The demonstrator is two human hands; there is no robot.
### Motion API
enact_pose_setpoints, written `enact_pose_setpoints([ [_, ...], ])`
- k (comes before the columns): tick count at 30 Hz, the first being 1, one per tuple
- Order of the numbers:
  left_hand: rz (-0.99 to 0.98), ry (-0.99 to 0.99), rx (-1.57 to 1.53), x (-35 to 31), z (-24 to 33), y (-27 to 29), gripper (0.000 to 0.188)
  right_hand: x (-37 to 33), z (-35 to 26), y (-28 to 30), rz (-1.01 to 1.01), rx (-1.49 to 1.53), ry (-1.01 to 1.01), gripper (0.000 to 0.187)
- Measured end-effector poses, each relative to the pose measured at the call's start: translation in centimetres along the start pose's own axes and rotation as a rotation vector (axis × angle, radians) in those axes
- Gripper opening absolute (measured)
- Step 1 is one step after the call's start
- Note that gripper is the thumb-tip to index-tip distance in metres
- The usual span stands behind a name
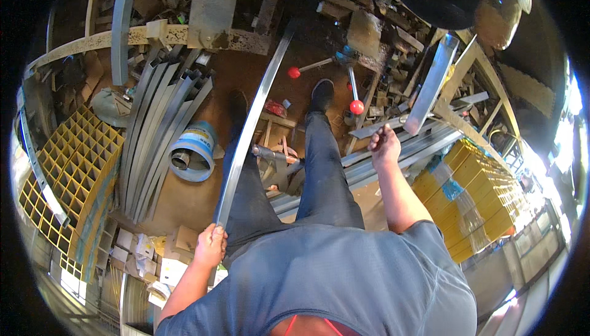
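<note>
My left hand (pixel 211 245) is closed round the near end of a long, shiny metal square tube (pixel 251 128). The tube slants away past my left leg, and its far end lies in the dark area beneath the machine. My right hand (pixel 386 145) is raised off to the right with its fingers curled closed; whatever may be in them is hidden. Nearest to it is a lever with a red ball knob (pixel 356 107). A second lever with a red knob (pixel 294 73) sits closer to the tube. Both levers run to a blue hub (pixel 345 55).
Left of my legs lie a bundle of grey metal profiles (pixel 161 130) and a light blue bucket (pixel 192 151). Yellow square tubes (pixel 69 176) are stacked farther left, with another yellow bundle (pixel 462 196) at right. A wide metal channel (pixel 432 84) leans beside scrap offcuts.
</note>
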State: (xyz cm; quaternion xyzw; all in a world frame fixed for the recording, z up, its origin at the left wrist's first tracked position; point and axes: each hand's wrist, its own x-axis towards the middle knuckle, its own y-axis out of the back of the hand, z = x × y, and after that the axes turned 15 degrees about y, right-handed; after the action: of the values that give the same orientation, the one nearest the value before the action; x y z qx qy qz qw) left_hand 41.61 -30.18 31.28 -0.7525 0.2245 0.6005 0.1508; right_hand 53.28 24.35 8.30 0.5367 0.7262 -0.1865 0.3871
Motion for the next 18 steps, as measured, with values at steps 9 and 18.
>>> enact_pose_setpoints([
  [9, 0.12, -0.086, 0.177, -1.6, 1.3, 0.6, 0.049, -0.2, -5.1, -6.2, -0.363, 0.349, -0.118, 0.041],
  [18, 0.196, -0.059, 0.198, -2.2, 1.8, 2.1, 0.042, -2.6, -9.9, -9.6, -0.952, 0.903, -0.199, 0.048],
])
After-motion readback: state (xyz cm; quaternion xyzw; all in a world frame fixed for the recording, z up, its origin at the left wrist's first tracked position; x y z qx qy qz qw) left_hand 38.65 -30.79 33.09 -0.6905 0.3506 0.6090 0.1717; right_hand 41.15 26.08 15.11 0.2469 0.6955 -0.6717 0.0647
